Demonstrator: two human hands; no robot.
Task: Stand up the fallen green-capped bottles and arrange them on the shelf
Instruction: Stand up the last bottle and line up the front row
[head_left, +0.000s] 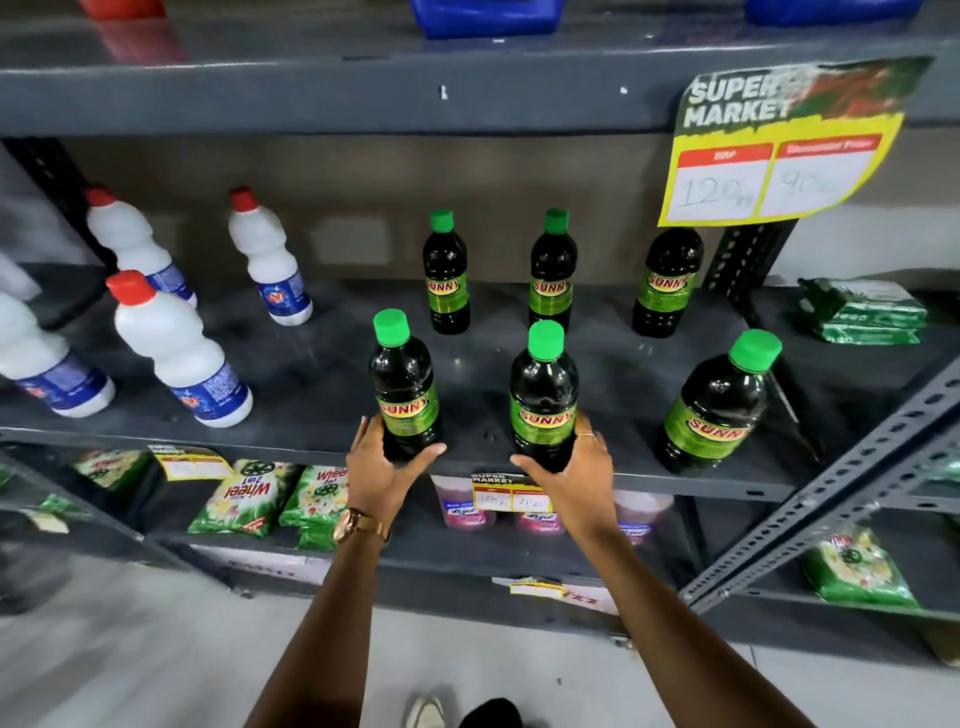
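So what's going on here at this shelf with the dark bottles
A person is tidying dark green-capped bottles on a grey metal shelf. The left hand grips the front-left bottle near its base, and the right hand grips the front-middle bottle. Both stand upright near the front edge. Four other green-capped bottles are also upright, three in a back row. White red-capped bottles stand to the left.

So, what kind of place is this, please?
Most likely a supermarket aisle: a hanging price tag reads "SUPER MARKET", metal shelves carry identical green-capped bottles, and detergent packets lie below.
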